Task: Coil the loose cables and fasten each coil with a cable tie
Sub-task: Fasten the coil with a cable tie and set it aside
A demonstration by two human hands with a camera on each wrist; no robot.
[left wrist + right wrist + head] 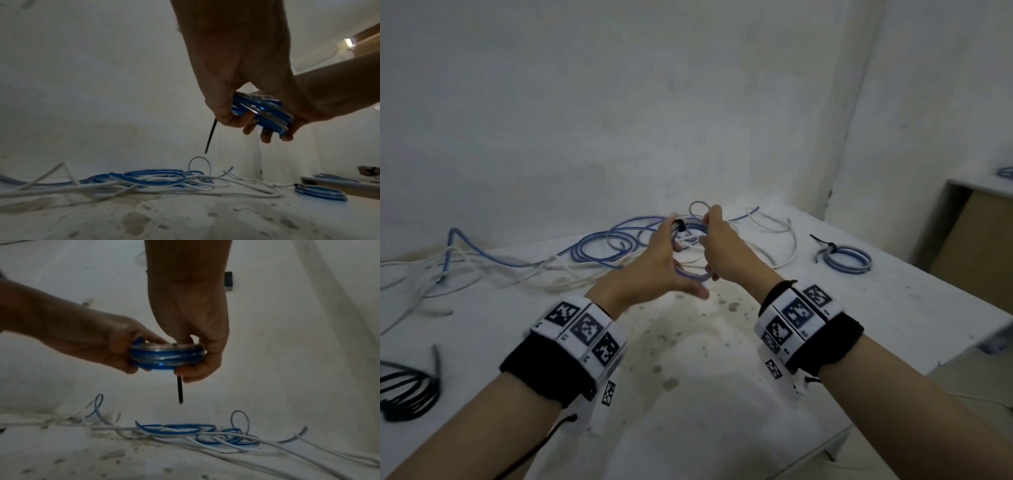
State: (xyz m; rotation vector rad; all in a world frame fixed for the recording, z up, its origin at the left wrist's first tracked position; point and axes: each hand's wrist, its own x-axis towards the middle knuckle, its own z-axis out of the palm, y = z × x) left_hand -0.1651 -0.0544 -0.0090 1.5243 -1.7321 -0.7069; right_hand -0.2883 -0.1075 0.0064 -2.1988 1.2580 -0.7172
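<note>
Both hands hold a small coil of blue cable (166,357) in the air above the white table (722,394). My left hand (661,263) grips the coil's left side and my right hand (726,250) grips its right side. A black cable tie (180,389) crosses the coil on its far side. Its head (680,224) shows by the left fingertips and its tail (210,136) hangs straight down. I cannot tell which fingers pinch the tie. Loose blue and white cables (602,246) lie tangled on the table beyond the hands.
A tied blue coil (846,258) lies at the table's right side. A bundle of black cable ties (410,394) sits at the near left. The table ends at the right, where a low cabinet (979,240) stands with another blue coil (1007,172) on it.
</note>
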